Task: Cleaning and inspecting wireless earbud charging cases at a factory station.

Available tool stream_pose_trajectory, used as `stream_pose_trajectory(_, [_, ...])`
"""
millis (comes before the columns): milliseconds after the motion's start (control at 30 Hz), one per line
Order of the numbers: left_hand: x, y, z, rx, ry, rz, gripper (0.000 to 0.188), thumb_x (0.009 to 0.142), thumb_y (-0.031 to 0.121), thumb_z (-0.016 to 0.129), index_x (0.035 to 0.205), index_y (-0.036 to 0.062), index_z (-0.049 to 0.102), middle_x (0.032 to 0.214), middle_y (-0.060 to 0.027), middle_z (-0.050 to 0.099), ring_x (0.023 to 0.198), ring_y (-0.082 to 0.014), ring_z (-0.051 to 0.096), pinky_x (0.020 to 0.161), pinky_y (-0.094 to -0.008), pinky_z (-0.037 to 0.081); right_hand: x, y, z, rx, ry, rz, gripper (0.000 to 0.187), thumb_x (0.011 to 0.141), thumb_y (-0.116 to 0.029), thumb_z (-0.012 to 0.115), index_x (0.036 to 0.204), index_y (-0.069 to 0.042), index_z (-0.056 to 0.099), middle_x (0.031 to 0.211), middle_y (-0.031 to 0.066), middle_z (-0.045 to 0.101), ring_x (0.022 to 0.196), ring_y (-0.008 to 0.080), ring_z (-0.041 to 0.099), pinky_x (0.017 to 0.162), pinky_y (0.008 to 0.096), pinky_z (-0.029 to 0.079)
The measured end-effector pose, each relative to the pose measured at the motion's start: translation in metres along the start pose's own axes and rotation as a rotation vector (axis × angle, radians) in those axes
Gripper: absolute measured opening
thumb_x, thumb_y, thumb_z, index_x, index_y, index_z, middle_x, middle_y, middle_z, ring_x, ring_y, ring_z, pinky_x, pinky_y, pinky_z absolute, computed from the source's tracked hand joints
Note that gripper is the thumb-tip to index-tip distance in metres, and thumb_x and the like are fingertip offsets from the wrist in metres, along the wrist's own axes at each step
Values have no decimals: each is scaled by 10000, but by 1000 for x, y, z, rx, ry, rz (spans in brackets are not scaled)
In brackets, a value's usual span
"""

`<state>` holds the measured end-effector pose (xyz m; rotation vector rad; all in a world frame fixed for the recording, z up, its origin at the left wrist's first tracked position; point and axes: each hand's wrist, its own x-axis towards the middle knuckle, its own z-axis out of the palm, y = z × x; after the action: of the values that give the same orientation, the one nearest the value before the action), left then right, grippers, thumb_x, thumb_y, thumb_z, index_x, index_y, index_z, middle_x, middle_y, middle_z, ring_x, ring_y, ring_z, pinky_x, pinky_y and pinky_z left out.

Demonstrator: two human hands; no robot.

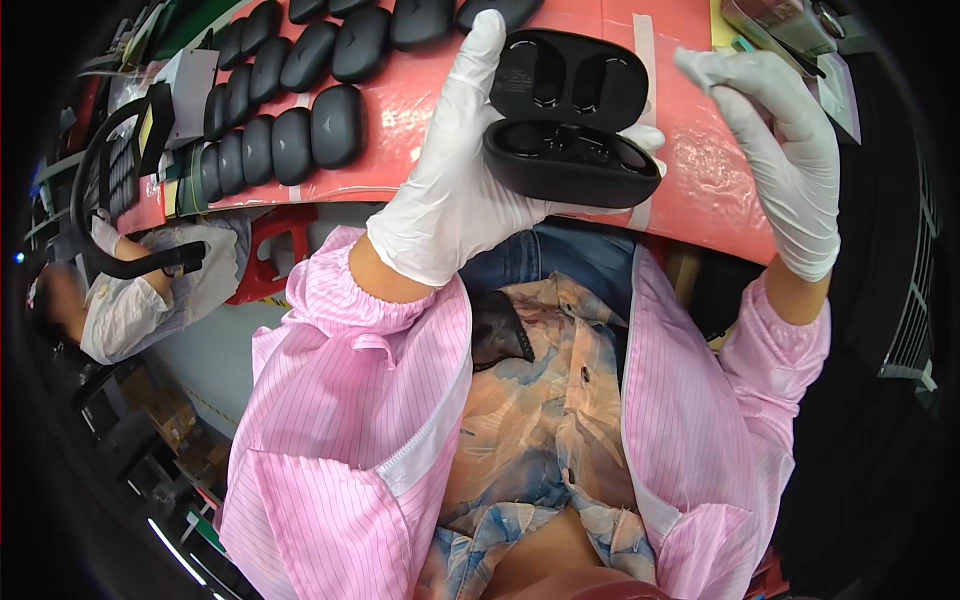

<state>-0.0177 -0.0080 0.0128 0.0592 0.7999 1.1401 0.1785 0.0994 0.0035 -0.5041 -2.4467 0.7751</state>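
Observation:
My left hand [455, 180], in a white glove, holds a black earbud charging case [570, 180] from beneath, its thumb raised along the left side and fingertips showing past the right. The case's lid [572, 78] stands open, with two oval recesses inside it; dark shapes sit in the lower half, too dim to make out fully. To the right of the case, apart from it, my gloved right hand [785, 150] is bent with thumb and forefinger tips pressed together. What the pinch holds, if anything, is too small to name.
Several closed black cases [338, 126] stand in rows on the red-covered table [690, 190] at the left and back. A box-like device [780, 25] is at the back right. A black curved tube [85, 190] and another person [150, 290] are at the far left, near a red stool [275, 255].

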Motion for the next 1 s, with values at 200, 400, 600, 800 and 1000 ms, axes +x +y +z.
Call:
stream_pose_trajectory(200, [4,-3,-18,-779,-551,-216,815,849,665,553,1329,8,500,1361,-291,465,1213,-439,518,1035,-545,426,-49,5,40,736,580,576,209,916,-65,629,1109,11,657,1091,85,693,923,89,617,761,212,471])
stream_pose_trajectory(400, [16,-27,-21,-198,-3,201,315,969,264,561,1159,14,580,1274,-279,536,1222,-439,517,852,-451,601,-45,-12,60,604,733,425,202,921,-33,603,1112,-5,663,1014,52,689,875,81,599,733,242,485])
stream_pose_trajectory(600, [22,-30,-56,-362,-295,16,263,956,195,560,1092,-29,583,1045,-139,656,943,-218,666,835,-364,595,-22,-66,78,-233,311,-58,326,736,79,639,1017,-70,710,919,100,620,729,185,614,650,274,498])
stream_pose_trajectory(800, [8,-36,-44,-368,-134,-27,310,960,232,544,1106,-40,581,1103,-203,637,969,-367,667,750,-342,626,-27,-38,76,159,607,231,264,810,70,595,991,-58,738,807,33,598,696,107,576,582,267,465])
stream_pose_trajectory(1000, [9,-35,-48,-398,-138,-4,311,966,236,537,1127,-27,582,1143,-234,611,1043,-414,631,727,-340,649,-27,-25,86,421,600,278,232,851,78,563,1004,-4,718,917,54,653,756,95,594,681,238,476])
